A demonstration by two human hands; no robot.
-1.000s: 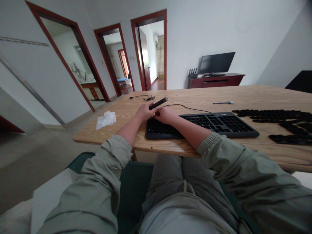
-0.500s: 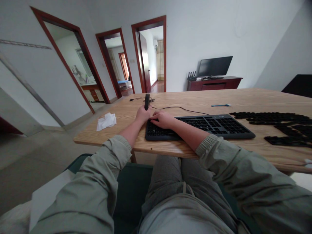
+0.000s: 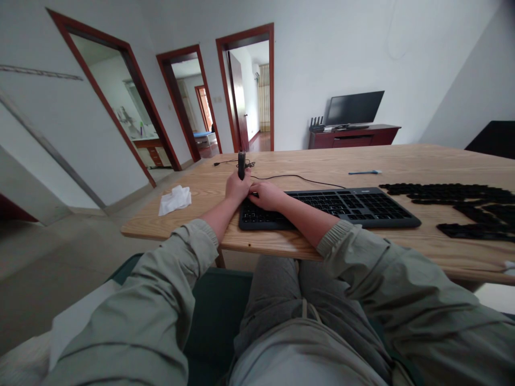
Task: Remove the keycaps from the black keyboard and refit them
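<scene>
— Nearest entries?
— Left hand [image 3: 237, 188]: fingers [image 3: 240, 181] closed around an upright black stick [image 3: 241, 164]. Right hand [image 3: 269, 195]: fingers lying open on the keyboard [image 3: 341, 207].
— Beyond those?
— Crumpled tissue [image 3: 174, 200], left on the bench [image 3: 306, 163]. Far right: dark pieces [image 3: 454, 206], too small to identify.

Upright black cylindrical device [image 3: 241, 165]

Single head-worn camera faces forward and down, close above the bare left hand [image 3: 238, 187], bare right hand [image 3: 269, 195] and pale wood-grain tabletop [image 3: 181, 225].
</scene>
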